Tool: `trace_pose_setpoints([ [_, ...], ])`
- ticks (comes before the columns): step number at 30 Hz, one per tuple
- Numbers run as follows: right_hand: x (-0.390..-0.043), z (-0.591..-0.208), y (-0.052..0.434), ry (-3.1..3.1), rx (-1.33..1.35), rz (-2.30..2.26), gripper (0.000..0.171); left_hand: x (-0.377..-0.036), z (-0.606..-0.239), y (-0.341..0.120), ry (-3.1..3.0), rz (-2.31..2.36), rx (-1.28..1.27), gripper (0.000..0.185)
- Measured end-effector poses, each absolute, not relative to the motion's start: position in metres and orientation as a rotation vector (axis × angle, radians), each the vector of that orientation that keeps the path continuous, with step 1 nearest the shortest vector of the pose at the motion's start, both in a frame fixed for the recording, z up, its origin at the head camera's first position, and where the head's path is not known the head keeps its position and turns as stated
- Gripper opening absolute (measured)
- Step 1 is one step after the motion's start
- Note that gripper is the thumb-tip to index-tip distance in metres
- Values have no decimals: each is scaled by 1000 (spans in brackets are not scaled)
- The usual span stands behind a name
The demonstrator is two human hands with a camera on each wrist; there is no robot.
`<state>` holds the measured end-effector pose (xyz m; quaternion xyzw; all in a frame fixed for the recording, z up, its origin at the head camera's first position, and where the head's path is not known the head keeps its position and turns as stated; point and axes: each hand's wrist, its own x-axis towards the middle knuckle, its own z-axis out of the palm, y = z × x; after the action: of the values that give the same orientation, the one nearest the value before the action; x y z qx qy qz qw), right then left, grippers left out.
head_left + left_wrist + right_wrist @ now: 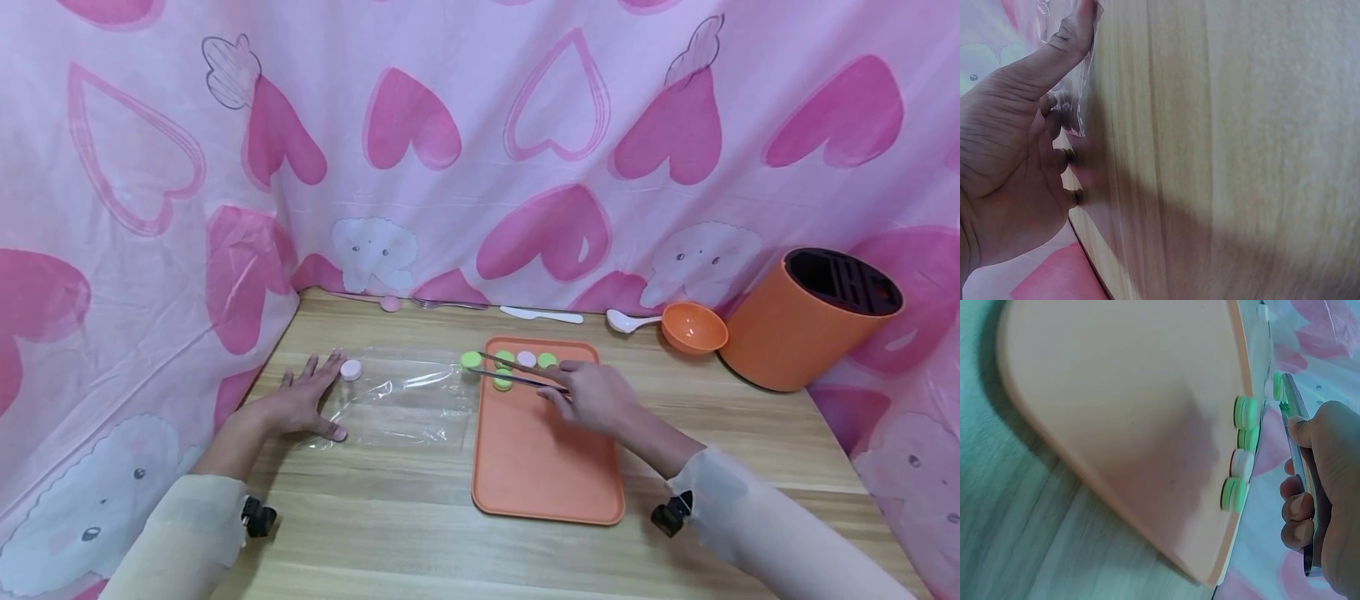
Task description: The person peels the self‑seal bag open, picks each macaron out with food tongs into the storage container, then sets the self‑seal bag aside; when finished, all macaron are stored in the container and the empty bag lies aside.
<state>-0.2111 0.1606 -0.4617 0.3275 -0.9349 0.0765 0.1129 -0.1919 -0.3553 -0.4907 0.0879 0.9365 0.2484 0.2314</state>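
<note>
Left hand [303,400] flat, fingers spread and straight, pressing down the left end of a clear plastic bag [405,400] spread on the wooden table [420,542] toward its left edge; gripping nothing. Pink macaron [350,369] lying at the bag's far left corner, just beside the fingertips. Right hand [592,393] curled around metal tongs [517,372], held over the far end of the orange tray [547,475], tips reaching out past the tray's left rim. Green macaron [471,360] pinched between the tong tips, just off the tray's far left corner, beside the bag's right end. Four more macarons on the tray along its far edge: three green, one pale pink [527,358]. Along the table's back edge, a fork, a white knife [542,314], a white spoon [630,322] touching an orange bowl [693,327]; at the far right corner, an orange knife block [810,321].
</note>
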Motion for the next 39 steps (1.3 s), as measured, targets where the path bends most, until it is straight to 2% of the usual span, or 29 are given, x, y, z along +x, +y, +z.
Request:
trace_pose_setpoints([
  [23,-198,-477,225,-2789,819,349,30,-192,-491,-355,2577,682,236,151],
  [39,-188,-496,245,-2809,804,302,28,-193,-495,-356,2566,700,225,153],
])
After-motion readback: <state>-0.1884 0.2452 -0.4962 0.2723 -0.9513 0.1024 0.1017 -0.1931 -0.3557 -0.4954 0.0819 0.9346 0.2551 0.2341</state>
